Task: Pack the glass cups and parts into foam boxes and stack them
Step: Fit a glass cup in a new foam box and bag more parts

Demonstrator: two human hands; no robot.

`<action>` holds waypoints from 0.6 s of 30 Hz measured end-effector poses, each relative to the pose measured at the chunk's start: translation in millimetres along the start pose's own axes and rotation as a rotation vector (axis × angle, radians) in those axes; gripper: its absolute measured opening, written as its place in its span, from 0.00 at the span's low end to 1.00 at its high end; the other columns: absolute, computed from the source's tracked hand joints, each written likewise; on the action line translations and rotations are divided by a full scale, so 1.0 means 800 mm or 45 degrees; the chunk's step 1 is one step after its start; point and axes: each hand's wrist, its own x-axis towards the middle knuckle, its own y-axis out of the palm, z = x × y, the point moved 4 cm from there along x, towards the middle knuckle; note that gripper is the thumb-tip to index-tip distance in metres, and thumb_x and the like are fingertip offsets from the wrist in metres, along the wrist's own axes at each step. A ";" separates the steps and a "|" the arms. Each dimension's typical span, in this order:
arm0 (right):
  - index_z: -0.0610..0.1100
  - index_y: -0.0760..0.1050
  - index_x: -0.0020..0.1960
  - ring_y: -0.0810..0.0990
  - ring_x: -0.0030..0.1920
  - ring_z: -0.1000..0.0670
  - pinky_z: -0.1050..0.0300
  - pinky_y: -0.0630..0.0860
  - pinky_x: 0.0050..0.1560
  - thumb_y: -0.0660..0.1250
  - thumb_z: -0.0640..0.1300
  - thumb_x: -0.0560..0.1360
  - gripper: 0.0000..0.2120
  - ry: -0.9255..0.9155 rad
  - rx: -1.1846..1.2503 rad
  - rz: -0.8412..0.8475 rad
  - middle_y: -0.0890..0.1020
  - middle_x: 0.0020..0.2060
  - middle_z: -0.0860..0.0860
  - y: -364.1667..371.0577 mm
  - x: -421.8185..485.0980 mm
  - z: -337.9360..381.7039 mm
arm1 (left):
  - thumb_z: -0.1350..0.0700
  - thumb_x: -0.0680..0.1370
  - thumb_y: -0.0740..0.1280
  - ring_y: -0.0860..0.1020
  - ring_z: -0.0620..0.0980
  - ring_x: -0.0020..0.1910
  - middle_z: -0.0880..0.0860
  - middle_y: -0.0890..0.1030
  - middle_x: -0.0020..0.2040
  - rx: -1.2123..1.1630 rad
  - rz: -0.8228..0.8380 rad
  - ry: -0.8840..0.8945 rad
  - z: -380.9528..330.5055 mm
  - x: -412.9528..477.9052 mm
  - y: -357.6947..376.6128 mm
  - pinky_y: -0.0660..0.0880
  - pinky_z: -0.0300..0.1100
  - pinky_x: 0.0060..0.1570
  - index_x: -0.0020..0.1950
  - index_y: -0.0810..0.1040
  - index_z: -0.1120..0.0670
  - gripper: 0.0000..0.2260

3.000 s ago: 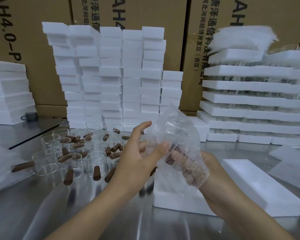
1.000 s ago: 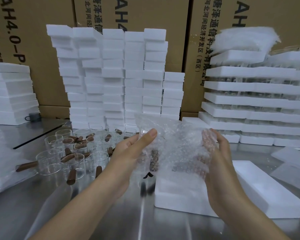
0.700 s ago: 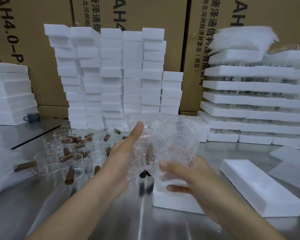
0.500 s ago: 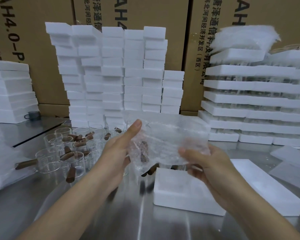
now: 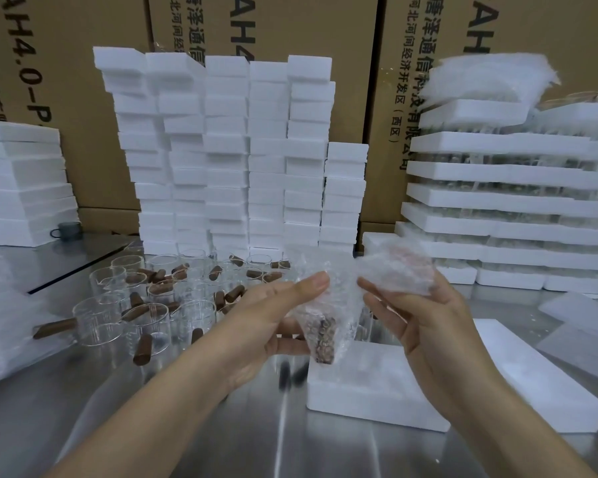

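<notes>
So we've got both hands up over the steel table [image 5: 221,443], working a sheet of bubble wrap [image 5: 342,291]. Our left hand [image 5: 273,326] is closed around the lower part of it, thumb pressed on top and fingers curled under, and inside that bundle there's a glass cup with a brown wooden handle [image 5: 323,343] showing through the plastic. The cup itself is hard to make out through the bubbles, honestly. Our right hand [image 5: 425,326] pinches the loose upper flap of the wrap between thumb and fingers, holding it up and out to the right.

Right below the bundle sits an open foam box [image 5: 370,391], with another flat foam piece [image 5: 539,384] touching its right side. To the left there's a whole cluster of unwrapped glass cups [image 5: 145,305] with the same brown handles, standing crowded together on the table.

Behind all that: a tall wall of stacked small foam blocks [image 5: 228,150], a stack of packed foam trays [image 5: 511,201] on the right with a pile of wrap on top, more foam slabs [image 5: 21,181] far left next to a little grey mug [image 5: 66,231], and big cardboard cartons [image 5: 308,25] at the back.
</notes>
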 end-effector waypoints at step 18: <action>0.53 0.80 0.59 0.84 0.37 0.51 0.65 0.79 0.36 0.78 0.32 0.73 0.22 -0.255 -0.685 -0.027 0.85 0.38 0.53 0.022 -0.016 0.007 | 0.32 0.60 0.84 0.87 0.57 0.54 0.59 0.87 0.61 -0.061 0.144 -0.119 0.002 -0.003 0.004 0.86 0.52 0.51 0.59 0.89 0.50 0.34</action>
